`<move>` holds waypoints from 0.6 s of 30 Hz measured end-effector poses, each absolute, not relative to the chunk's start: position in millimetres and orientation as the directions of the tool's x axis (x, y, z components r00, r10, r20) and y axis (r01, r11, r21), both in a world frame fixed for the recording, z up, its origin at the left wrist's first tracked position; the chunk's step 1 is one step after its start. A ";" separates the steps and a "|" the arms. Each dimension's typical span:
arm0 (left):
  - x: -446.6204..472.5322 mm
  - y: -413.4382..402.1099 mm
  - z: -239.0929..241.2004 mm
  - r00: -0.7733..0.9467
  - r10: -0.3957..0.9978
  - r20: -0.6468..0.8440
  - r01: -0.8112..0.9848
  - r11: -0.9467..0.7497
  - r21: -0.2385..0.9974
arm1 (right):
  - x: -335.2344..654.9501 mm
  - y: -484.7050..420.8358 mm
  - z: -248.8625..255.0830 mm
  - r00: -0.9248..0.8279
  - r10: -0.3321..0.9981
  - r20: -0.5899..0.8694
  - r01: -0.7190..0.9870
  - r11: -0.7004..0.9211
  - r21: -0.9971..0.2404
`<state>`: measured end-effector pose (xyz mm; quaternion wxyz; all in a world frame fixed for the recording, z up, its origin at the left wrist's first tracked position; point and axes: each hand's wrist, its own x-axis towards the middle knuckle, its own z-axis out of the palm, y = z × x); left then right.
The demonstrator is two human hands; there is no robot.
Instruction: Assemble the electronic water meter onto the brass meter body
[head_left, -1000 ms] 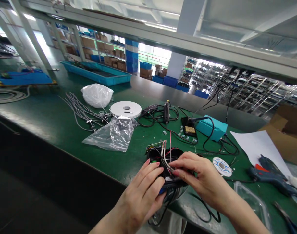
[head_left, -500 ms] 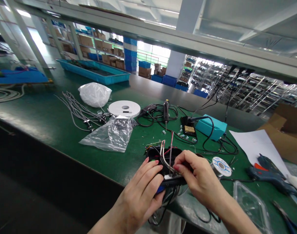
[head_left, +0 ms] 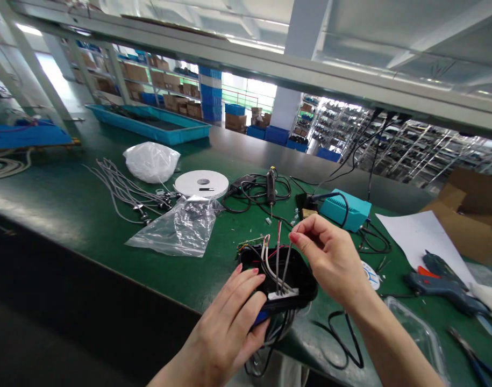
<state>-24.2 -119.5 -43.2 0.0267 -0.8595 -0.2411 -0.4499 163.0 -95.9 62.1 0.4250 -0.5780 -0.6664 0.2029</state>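
Note:
My left hand (head_left: 233, 312) is closed around the near left side of a black plastic housing (head_left: 308, 298), fingertips over its rim. Inside the open housing, several grey and white wires rise from a white strip (head_left: 275, 295) along the near wall. Between thumb and fingertips, my right hand (head_left: 326, 255) pinches the upper end of one grey wire (head_left: 287, 263), which runs up from the strip. Another grey wire (head_left: 277, 258) with a red tip stands beside it. A green circuit board (head_left: 249, 244) lies at the housing's far left edge. Cables hang below the housing.
Behind the housing are an electric screwdriver (head_left: 271, 185), a white reel (head_left: 201, 184) and a teal soldering station (head_left: 346, 209). A clear bag (head_left: 177, 228) lies left. On the right are a solder spool (head_left: 370, 274), a glue gun (head_left: 443, 285) and pliers (head_left: 467, 349).
My right hand has moved up from the strip inside the housing, drawing a grey wire upright. More of the housing's interior now shows. My left hand keeps its hold.

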 end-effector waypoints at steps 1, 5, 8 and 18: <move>-24.4 -119.9 -42.9 0.480 0.387 0.787 0.437 -0.883 0.168 | 162.8 -94.5 63.0 0.024 0.948 0.317 0.583 0.244 -0.775; -26.2 -123.0 -42.4 0.503 0.381 0.776 0.449 -0.882 0.142 | 168.2 -93.8 61.9 0.000 0.970 0.243 0.528 0.207 -0.824; -29.2 -126.1 -44.3 0.526 0.341 0.779 0.449 -0.889 0.086 | 180.6 -100.2 51.4 0.050 0.972 0.228 0.598 0.154 -0.787; -57.6 -99.3 -43.9 0.606 0.272 0.748 0.424 -0.905 -0.015 | 195.1 -119.3 8.9 0.086 0.987 -0.133 0.494 -0.158 -0.855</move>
